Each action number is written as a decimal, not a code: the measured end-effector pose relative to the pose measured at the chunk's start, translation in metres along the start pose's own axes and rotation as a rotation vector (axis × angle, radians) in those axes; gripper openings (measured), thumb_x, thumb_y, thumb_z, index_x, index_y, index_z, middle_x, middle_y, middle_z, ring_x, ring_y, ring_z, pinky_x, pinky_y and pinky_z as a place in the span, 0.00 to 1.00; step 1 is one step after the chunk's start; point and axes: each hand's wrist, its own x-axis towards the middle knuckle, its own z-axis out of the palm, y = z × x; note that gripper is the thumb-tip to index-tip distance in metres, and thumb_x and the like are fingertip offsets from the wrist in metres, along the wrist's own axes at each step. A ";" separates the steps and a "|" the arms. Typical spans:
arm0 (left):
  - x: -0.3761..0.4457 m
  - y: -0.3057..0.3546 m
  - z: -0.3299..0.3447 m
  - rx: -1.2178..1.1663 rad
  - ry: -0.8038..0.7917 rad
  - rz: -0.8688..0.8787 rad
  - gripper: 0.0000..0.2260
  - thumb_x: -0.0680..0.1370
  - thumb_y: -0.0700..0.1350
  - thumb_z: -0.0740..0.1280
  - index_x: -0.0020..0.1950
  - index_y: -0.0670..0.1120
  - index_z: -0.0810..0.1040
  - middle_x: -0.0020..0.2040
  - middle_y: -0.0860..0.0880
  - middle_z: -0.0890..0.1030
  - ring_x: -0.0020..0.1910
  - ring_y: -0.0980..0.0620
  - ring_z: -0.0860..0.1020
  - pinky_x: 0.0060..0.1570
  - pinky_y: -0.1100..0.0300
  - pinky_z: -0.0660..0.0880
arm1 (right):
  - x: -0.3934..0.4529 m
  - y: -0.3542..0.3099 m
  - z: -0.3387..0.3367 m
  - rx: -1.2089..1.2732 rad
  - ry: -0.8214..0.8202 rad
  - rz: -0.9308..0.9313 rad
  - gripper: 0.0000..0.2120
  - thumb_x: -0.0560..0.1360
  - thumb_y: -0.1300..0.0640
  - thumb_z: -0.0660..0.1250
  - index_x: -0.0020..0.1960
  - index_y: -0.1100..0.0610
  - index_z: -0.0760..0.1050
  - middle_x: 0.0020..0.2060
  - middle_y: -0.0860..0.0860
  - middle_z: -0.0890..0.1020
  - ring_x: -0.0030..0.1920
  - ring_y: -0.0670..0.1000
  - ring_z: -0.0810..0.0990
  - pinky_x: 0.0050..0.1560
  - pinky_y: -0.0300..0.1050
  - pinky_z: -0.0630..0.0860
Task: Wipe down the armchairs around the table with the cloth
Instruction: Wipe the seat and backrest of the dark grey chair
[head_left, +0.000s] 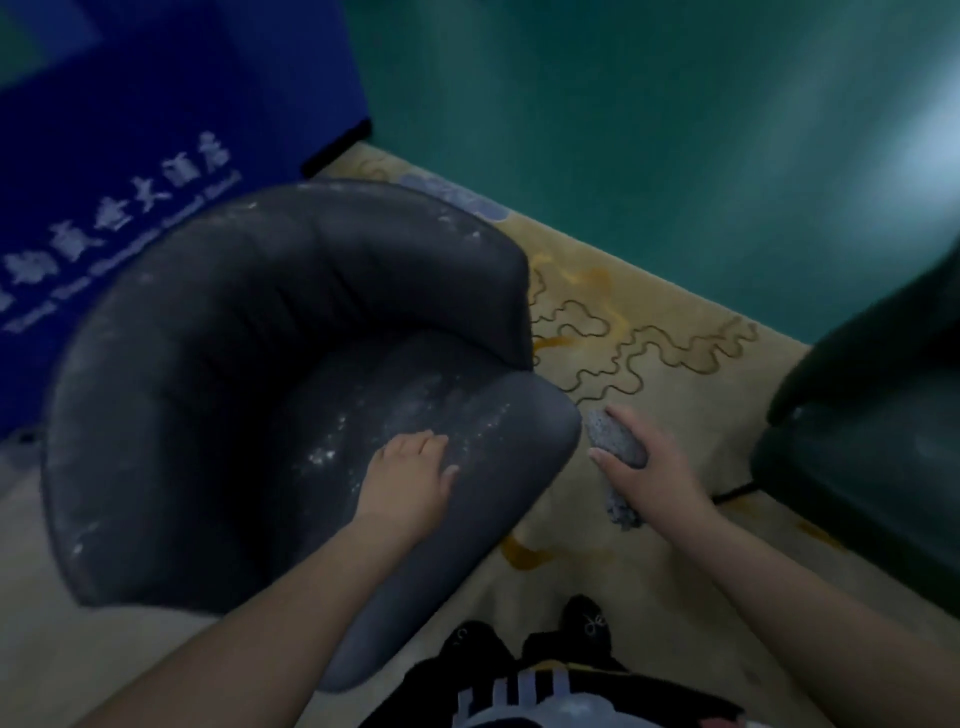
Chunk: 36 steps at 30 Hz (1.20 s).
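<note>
A person stands over a dark grey, rounded, upholstered armchair whose seat and top edge are flecked with pale dust. The left hand lies palm-down on the seat cushion by its front edge, fingers nearly straight and flat on the fabric, gripping nothing. The right hand is curled round a bunched grey speckled cloth, thumb and fingers wrapped about it, with a loose end of the cloth hanging below the palm; the cloth is held just beside the seat cushion's front corner, and the blur leaves it unclear whether it touches the chair. Beneath lies a cream carpet patterned with dark wavy outlines and orange patches. A second, dark green armchair sits at the right edge, well apart from the first. A blue panel with white lettering stands behind the grey chair, beside a green wall.
</note>
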 end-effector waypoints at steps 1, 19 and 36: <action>-0.007 -0.003 0.005 -0.012 0.009 -0.060 0.23 0.81 0.57 0.52 0.74 0.51 0.62 0.74 0.50 0.65 0.71 0.49 0.62 0.70 0.53 0.60 | 0.009 -0.003 0.003 0.002 -0.046 -0.034 0.26 0.72 0.45 0.70 0.68 0.36 0.66 0.62 0.47 0.72 0.57 0.46 0.71 0.54 0.40 0.68; -0.124 -0.108 0.084 -0.334 0.047 -0.781 0.25 0.79 0.54 0.59 0.75 0.49 0.61 0.74 0.49 0.63 0.71 0.47 0.62 0.69 0.54 0.61 | 0.068 -0.075 0.166 -0.160 -0.570 -0.369 0.27 0.73 0.41 0.68 0.70 0.36 0.64 0.68 0.46 0.68 0.61 0.38 0.65 0.62 0.38 0.63; -0.104 -0.183 0.228 -0.588 -0.022 -1.037 0.37 0.71 0.54 0.72 0.76 0.53 0.58 0.77 0.53 0.55 0.72 0.47 0.58 0.68 0.55 0.62 | 0.121 -0.024 0.364 -0.292 -0.917 -0.463 0.34 0.70 0.47 0.74 0.68 0.28 0.60 0.55 0.32 0.67 0.55 0.26 0.68 0.52 0.22 0.63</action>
